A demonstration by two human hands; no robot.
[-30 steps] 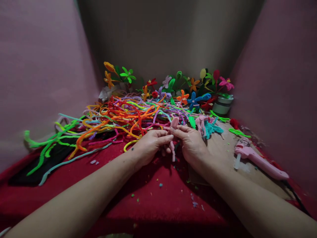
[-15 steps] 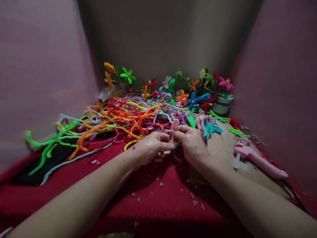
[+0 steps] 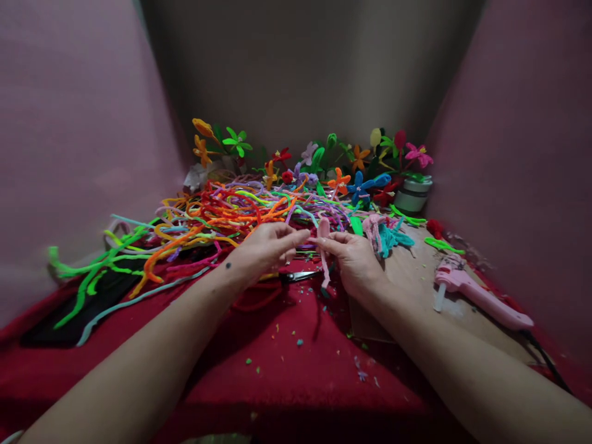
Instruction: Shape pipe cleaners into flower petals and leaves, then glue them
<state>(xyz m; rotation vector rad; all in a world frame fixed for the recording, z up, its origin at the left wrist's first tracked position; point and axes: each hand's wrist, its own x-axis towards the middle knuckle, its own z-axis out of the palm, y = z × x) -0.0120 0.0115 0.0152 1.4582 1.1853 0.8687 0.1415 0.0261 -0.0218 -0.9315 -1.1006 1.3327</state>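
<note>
A pink pipe cleaner [image 3: 325,271] is bent into a narrow loop that stands up above my fingers, with one tail hanging down. My right hand [image 3: 355,262] pinches it at the base of the loop between thumb and fingers. To the left, my left hand [image 3: 268,248] has thumb and fingertips closed on another pink end stretched sideways from the loop. Beneath the hands, small scissors [image 3: 303,277] lie on the red cloth [image 3: 305,370], partly covered by my left hand.
A tangled heap of coloured pipe cleaners [image 3: 222,209] spreads behind and left. Pipe-cleaner flowers [image 3: 361,188] stand at the back near a lidded jar [image 3: 413,194]. On the right, a pink glue gun [image 3: 483,296] rests on cardboard [image 3: 393,302], beside pink and teal bundles [image 3: 393,239].
My left hand first moved down along the hanging tail, then shifted up and left to a sideways end. The tail hangs free and the scissors have come into view. My right hand keeps its pinch.
</note>
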